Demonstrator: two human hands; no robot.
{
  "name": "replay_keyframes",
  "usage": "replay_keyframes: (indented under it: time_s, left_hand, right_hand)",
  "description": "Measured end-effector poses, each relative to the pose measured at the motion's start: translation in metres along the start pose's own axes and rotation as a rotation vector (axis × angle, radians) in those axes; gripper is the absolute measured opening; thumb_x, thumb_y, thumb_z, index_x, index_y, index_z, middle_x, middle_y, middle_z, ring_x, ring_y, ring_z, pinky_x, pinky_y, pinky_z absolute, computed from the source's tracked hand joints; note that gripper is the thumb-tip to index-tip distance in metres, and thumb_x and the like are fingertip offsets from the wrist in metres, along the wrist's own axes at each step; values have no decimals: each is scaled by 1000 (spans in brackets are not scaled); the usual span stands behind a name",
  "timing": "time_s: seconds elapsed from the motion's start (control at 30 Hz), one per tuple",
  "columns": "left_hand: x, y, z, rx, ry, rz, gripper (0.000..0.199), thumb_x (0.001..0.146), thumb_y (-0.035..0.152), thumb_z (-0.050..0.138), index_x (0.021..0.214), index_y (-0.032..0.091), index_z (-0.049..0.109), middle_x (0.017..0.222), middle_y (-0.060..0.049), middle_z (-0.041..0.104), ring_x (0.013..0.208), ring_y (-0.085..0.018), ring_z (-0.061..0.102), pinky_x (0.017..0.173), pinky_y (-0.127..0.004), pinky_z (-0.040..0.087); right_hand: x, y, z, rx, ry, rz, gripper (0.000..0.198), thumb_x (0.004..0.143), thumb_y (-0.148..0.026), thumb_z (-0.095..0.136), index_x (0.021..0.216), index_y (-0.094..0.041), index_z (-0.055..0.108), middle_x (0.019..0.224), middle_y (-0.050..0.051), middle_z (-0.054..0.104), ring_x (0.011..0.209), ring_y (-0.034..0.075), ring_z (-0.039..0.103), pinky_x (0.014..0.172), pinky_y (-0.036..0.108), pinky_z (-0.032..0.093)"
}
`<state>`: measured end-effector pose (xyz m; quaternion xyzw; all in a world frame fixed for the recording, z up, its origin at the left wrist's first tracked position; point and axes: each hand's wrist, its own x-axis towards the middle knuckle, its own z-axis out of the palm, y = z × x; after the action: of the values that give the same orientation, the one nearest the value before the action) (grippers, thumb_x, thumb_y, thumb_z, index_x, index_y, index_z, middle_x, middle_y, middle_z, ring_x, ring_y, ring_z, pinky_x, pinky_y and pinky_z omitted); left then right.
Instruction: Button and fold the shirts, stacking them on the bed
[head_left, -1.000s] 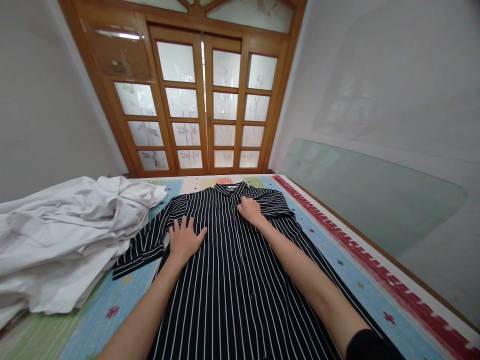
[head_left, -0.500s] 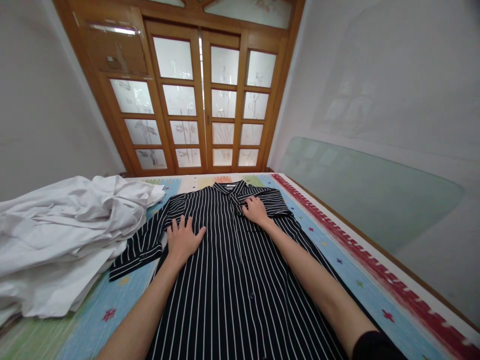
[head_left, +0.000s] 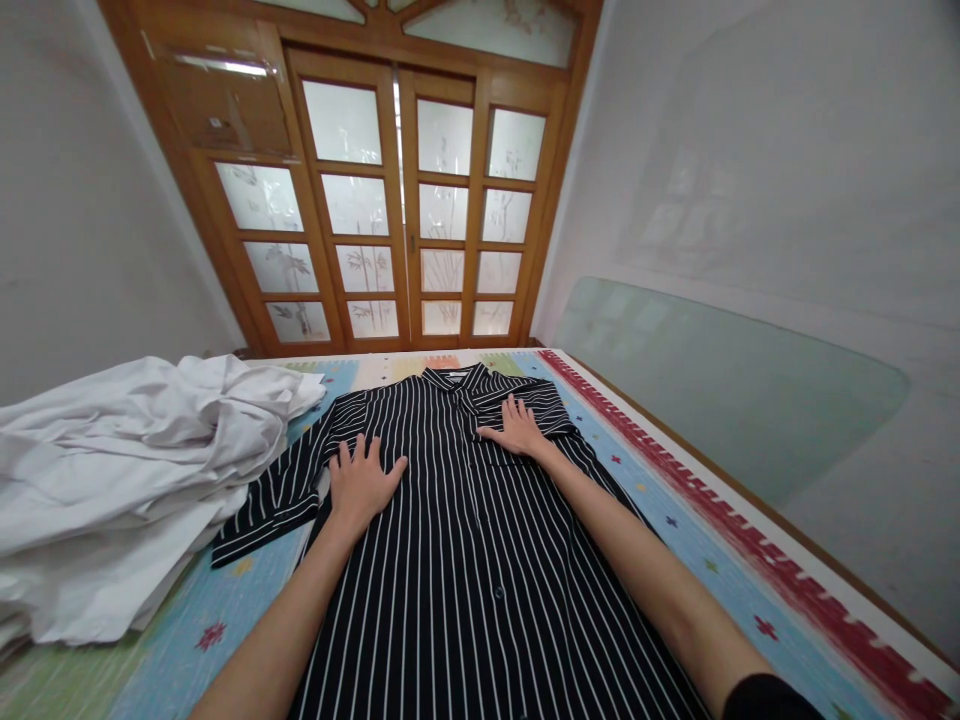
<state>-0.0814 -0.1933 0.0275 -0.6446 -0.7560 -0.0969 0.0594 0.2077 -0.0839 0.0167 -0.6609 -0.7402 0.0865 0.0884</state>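
A black shirt with white stripes lies spread out front up, its collar at the far end. On its left chest area, below the shoulder, my left hand rests flat with fingers spread. My right hand lies on the right sleeve, which is folded inward across the chest; its fingers are stretched out and the thumb points left. The left sleeve reaches outward over the patterned cover. Neither hand grips the cloth.
A heap of white cloth lies at the left, close to the left sleeve. Under everything is a colourful patterned cover. A pale green panel is on the right wall, and wooden glass doors stand behind.
My right hand has gone from curled fingers on the folded sleeve to lying flat with fingers spread. The left hand stays in place on the shirt.
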Motion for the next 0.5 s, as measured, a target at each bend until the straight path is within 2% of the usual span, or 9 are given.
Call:
replay_keyframes:
  time_s: [0.07, 0.13, 0.23, 0.33, 0.5]
  left_hand:
    - [0, 0, 0, 4, 8, -1, 73, 90, 59, 39, 143, 10, 49, 152, -20, 41, 141, -44, 33, 110, -55, 29]
    - [0, 0, 1, 5, 4, -5, 73, 90, 60, 39, 143, 10, 49, 153, -19, 41, 141, -44, 33, 111, -55, 29]
    - [1, -1, 2, -4, -4, -8, 74, 90, 60, 39, 143, 10, 49, 153, -19, 41, 142, -43, 32, 111, -55, 28]
    - [2, -1, 3, -15, 2, -11, 73, 90, 60, 39, 143, 10, 49, 153, -19, 40, 142, -44, 31, 111, -56, 28]
    - [1, -1, 5, 2, 8, -2, 73, 90, 60, 38, 143, 10, 49, 153, -19, 40, 141, -44, 32, 112, -55, 27]
  right_hand:
    - [8, 2, 1, 23, 94, -21, 105, 87, -80, 16, 156, 0, 11, 163, 18, -6, 150, 34, -6, 119, 49, 4]
    - [17, 4, 1, 21, 135, -47, 89, 94, -67, 11, 156, -2, 15, 164, 17, -1, 151, 31, -3, 119, 47, 6]
    - [25, 6, 2, -46, 44, -107, 77, 98, -59, 12, 155, -10, 26, 164, 13, 14, 151, 29, 9, 119, 47, 8]
    - [28, 3, 2, -93, -22, -99, 83, 94, -68, 14, 156, -14, 26, 164, 11, 16, 150, 31, 12, 119, 48, 9]
    - [27, -5, -1, -76, -32, 34, 97, 87, -79, 10, 157, -13, 19, 165, 11, 9, 150, 35, 7, 119, 52, 5]
